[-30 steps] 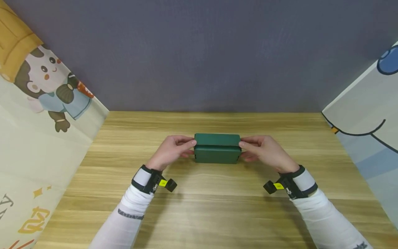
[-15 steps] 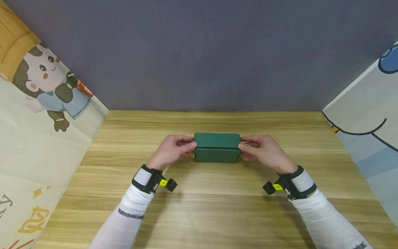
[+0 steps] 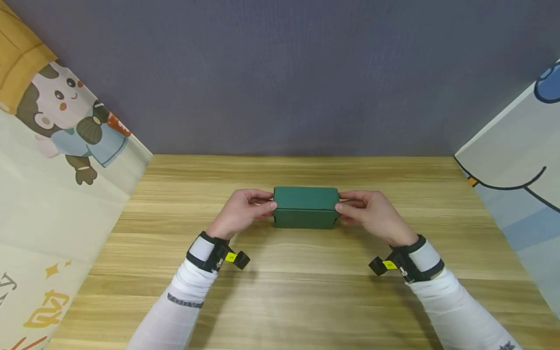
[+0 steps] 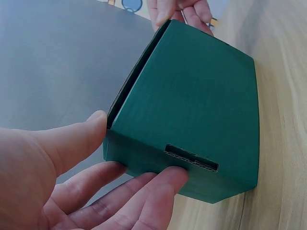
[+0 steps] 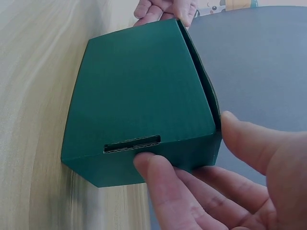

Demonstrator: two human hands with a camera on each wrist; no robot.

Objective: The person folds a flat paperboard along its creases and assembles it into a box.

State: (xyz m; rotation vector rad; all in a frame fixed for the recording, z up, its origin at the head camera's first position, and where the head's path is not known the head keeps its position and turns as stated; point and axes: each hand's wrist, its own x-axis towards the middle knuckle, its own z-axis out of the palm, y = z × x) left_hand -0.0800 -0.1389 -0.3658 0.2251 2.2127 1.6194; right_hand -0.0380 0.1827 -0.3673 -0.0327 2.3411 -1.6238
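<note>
A small green cardboard box [image 3: 306, 199] sits on the wooden table, its long side facing me. Its lid [image 3: 306, 197] lies almost flush; both wrist views show a thin dark gap along the front edge. My left hand [image 3: 240, 212] holds the left end, thumb at the lid's front corner and fingers [image 4: 160, 191] against the end wall. At the opposite end, my right hand [image 3: 374, 214] holds the box the same way, its thumb [image 5: 247, 141] on the lid corner. A narrow cut slot [image 4: 192, 158] shows near the bottom edge at each end.
Wood-grained tabletop [image 3: 297, 291] surrounds the box. A dark grey-blue wall panel [image 3: 302, 78] rises at the back. Printed cartoon panels stand at the left [image 3: 87, 204] and right [image 3: 516, 204]. Each wrist wears a strapped camera.
The box lid has come down at the front, and the dark gap seen from above has narrowed to a thin line. Both thumbs have moved slightly down with it; the box stays in place.
</note>
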